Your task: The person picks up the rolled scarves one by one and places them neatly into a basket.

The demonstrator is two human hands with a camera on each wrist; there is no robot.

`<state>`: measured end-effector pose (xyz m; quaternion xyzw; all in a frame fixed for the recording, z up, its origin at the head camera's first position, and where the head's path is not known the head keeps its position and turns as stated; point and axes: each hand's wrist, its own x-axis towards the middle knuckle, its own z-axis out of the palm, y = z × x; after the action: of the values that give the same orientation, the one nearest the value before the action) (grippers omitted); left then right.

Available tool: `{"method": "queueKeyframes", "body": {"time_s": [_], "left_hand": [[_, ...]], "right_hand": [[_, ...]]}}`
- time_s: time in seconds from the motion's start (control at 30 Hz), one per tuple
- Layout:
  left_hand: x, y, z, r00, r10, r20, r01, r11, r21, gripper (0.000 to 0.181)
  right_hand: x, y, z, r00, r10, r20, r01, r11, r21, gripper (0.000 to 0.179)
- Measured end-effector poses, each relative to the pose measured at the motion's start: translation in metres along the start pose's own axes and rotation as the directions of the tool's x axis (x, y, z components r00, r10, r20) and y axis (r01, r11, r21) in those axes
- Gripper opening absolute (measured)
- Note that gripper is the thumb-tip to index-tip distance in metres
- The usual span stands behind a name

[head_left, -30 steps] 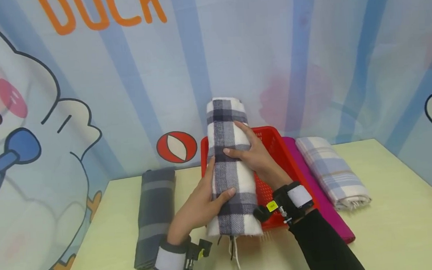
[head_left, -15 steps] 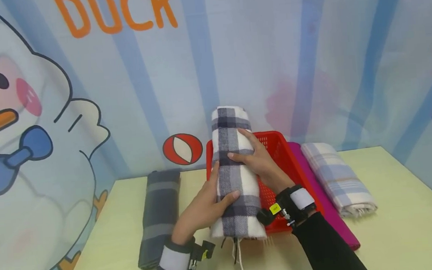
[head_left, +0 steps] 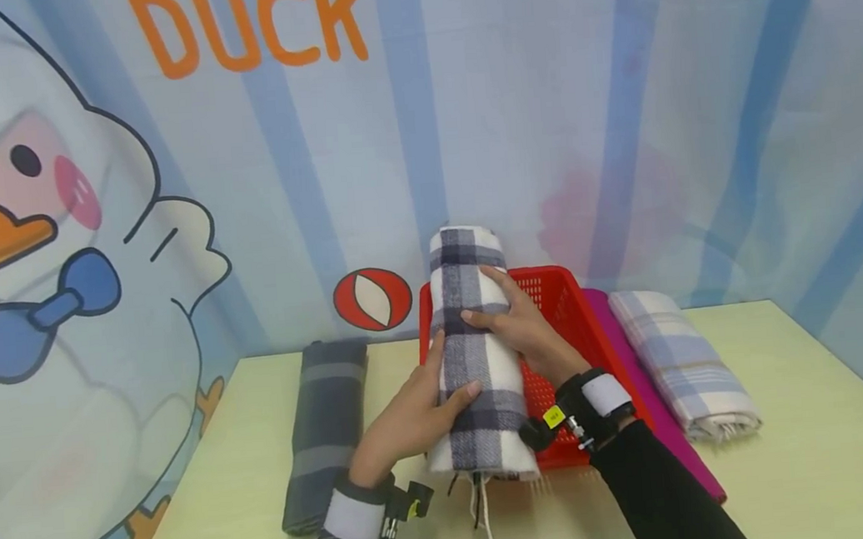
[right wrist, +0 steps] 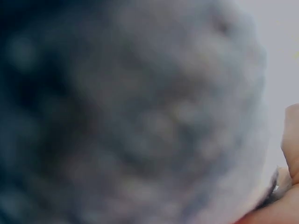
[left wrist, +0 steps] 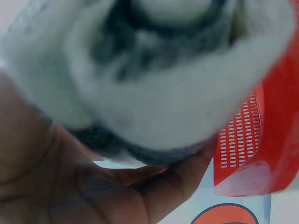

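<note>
A rolled scarf [head_left: 469, 359] in white and grey-navy checks is held in both hands, its long side pointing away from me and loose fringe strands hanging at the near end. My left hand [head_left: 412, 417] grips its near left side, thumb on top; in the left wrist view the fingers of that hand curve under the roll [left wrist: 173, 112]. Farther up, my right hand [head_left: 521, 326] holds the right side with thumb and fingers spread over the cloth. Behind and below the roll is a red plastic basket [head_left: 581, 313], partly covered by it. Blurred cloth [right wrist: 140, 121] fills most of the right wrist view.
On the pale yellow table [head_left: 220, 468], a folded dark grey striped scarf [head_left: 328, 427] lies left of the basket. To its right lie a magenta cloth [head_left: 675, 419] and a folded pale blue-and-white plaid scarf [head_left: 686, 364]. A printed backdrop [head_left: 503, 114] stands behind.
The checked scarf has come down slightly relative to the basket, with both hands keeping their hold. The head view has shifted, so the whole scene sits a little farther right.
</note>
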<state>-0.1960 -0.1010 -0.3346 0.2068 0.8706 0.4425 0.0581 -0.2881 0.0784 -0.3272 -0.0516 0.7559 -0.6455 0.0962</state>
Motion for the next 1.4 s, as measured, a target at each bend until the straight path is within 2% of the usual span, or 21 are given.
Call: {"method": "queueKeyframes", "body": {"time_s": [0.2, 0.4, 0.87, 1.1, 1.4], "left_hand": [[0.002, -0.001, 0.0, 0.999, -0.05, 0.013, 0.049, 0.998, 0.028, 0.087], [0.003, -0.005, 0.001, 1.0, -0.031, 0.003, 0.031, 0.999, 0.034, 0.082], [0.006, -0.011, 0.005, 0.999, -0.049, 0.013, 0.049, 0.999, 0.02, 0.082], [0.01, -0.012, 0.003, 0.999, -0.035, 0.006, 0.035, 0.998, 0.048, 0.081], [0.012, -0.012, 0.003, 0.998, -0.061, 0.021, 0.061, 0.998, 0.033, 0.082]], "right_hand": [[0.003, 0.002, -0.001, 0.999, 0.022, 0.032, -0.022, 1.0, -0.015, 0.08], [0.008, 0.008, -0.003, 0.999, 0.026, 0.048, -0.025, 1.0, -0.016, 0.079], [0.018, 0.023, -0.004, 0.997, 0.025, 0.071, -0.026, 1.0, 0.008, 0.076], [0.022, 0.024, -0.006, 0.997, 0.015, 0.074, -0.018, 0.999, 0.031, 0.076], [0.025, 0.03, -0.008, 0.994, -0.008, 0.105, 0.003, 0.999, 0.048, 0.077]]}}
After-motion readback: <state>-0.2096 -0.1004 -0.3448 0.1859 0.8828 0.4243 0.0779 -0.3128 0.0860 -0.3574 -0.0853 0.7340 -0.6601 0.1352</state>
